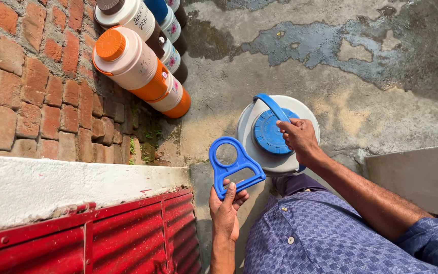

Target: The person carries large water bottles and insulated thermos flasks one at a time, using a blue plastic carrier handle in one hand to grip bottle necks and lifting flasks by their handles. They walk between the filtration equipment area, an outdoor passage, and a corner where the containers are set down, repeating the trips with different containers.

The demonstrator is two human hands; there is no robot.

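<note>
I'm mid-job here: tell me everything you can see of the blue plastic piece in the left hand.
The blue plastic piece looks like a flat, rigid moulded tool or handle: a round ring at the top end, a roughly triangular opening below it, and a straight bar along the bottom. Its surface is matte blue and looks intact. The left hand grips it at the lower corner, thumb laid on the front, holding it up tilted in the air. It sits left of the white jug and is not visibly touching it.

Glossy blue plastic handle (pixel 235 167); smooth plastic jug (pixel 275 134), rough, perhaps damp, concrete floor (pixel 361 101)
</note>
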